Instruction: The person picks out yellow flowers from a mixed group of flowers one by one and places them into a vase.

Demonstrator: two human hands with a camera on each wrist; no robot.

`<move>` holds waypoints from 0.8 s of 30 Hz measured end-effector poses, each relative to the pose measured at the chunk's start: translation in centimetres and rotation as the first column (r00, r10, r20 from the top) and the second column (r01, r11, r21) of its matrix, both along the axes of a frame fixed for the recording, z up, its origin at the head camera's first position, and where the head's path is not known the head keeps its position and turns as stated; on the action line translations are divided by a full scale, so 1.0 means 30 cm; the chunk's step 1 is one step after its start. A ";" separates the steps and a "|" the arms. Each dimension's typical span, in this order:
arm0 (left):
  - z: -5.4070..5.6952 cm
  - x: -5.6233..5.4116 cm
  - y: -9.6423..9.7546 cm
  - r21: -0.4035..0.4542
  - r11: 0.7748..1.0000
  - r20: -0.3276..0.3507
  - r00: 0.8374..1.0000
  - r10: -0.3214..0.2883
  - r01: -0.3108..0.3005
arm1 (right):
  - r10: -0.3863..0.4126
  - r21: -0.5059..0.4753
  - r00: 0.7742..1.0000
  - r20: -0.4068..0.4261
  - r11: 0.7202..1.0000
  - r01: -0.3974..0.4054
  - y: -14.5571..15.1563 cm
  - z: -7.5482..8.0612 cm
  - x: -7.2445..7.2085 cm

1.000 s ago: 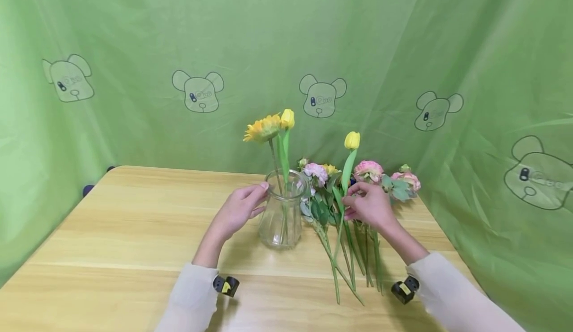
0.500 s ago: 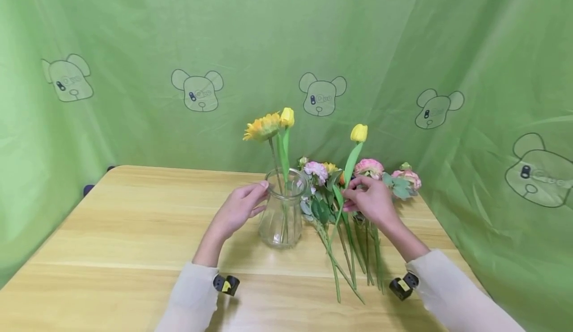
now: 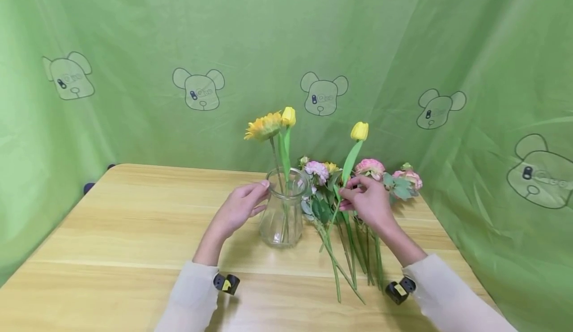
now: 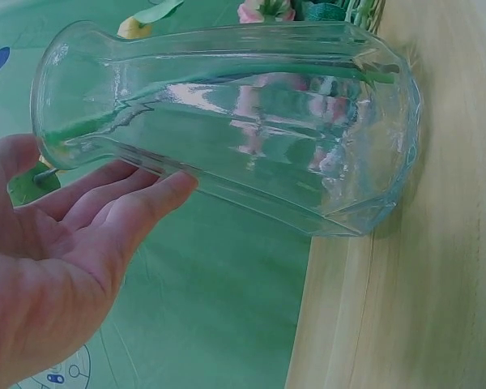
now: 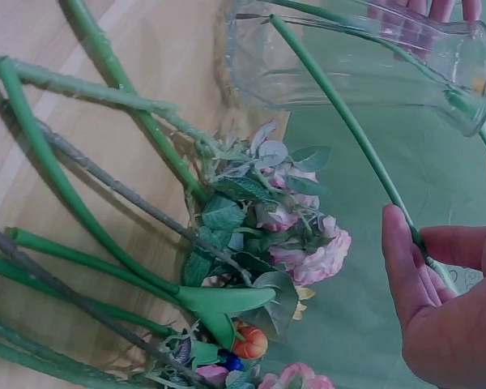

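A clear glass vase [image 3: 270, 227] stands upright on the table, holding a yellow sunflower [image 3: 263, 128] and one yellow tulip [image 3: 288, 117]. Beside it, my left hand [image 3: 239, 207] touches the rim with the thumb; in the left wrist view its fairly straight fingers [image 4: 150, 198] rest along the glass wall. My right hand [image 3: 369, 202] pinches a second yellow tulip [image 3: 359, 131] by the stem, right of the vase. That tulip stands bloom up and tilted, its lower end leaning toward the vase. In the right wrist view its green stem [image 5: 340, 105] passes in front of the glass.
Several loose flowers lie right of the vase: a lilac bloom [image 3: 317, 170], a pink bloom [image 3: 370, 167] and another pink bloom [image 3: 408, 177] at the far right. Their stems [image 3: 346, 257] point toward the table's front. A green curtain [image 3: 250, 38] surrounds the wooden table [image 3: 134, 232].
My right hand has shifted slightly left and raised the tulip; its bloom is higher and further right, and its stem's lower end has swung left toward the vase. My left hand stays put.
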State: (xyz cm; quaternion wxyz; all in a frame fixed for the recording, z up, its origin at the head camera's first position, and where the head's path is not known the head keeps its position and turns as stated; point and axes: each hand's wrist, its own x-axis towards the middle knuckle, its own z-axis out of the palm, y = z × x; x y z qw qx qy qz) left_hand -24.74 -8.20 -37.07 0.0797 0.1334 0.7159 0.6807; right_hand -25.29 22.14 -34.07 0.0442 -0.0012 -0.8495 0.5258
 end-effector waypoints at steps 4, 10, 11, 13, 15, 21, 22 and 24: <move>0.003 -0.001 -0.002 0.000 1.000 -0.005 1.000 -0.003 0.003 | -0.007 -0.007 1.000 -0.022 1.000 0.007 -0.010 0.016 -0.005; 0.002 -0.002 0.001 0.005 1.000 -0.006 1.000 -0.010 0.010 | -0.026 -0.049 0.996 -0.083 0.999 0.022 -0.022 0.056 -0.016; 0.001 -0.003 0.002 0.005 1.000 -0.005 1.000 -0.009 0.009 | -0.029 -0.051 0.995 -0.093 0.998 0.025 -0.024 0.065 -0.018; -0.001 -0.003 0.002 0.004 1.000 -0.004 1.000 -0.009 0.009 | -0.036 -0.040 0.993 -0.109 0.999 0.031 -0.024 0.082 -0.020; -0.002 -0.003 0.002 0.004 1.000 -0.003 1.000 -0.009 0.009 | -0.043 -0.040 0.992 -0.116 0.998 0.039 -0.025 0.099 -0.023; -0.005 -0.004 0.000 0.002 1.000 -0.005 1.000 -0.005 0.005 | -0.087 -0.013 0.990 -0.110 0.996 0.086 -0.030 0.148 -0.027; -0.005 -0.004 -0.001 0.002 1.000 -0.005 1.000 -0.005 0.005 | -0.094 -0.005 0.990 -0.108 0.996 0.094 -0.031 0.156 -0.028; -0.005 -0.003 0.000 -0.001 1.000 -0.006 1.000 -0.006 0.006 | -0.100 -0.014 0.989 -0.107 0.995 0.099 -0.033 0.171 -0.030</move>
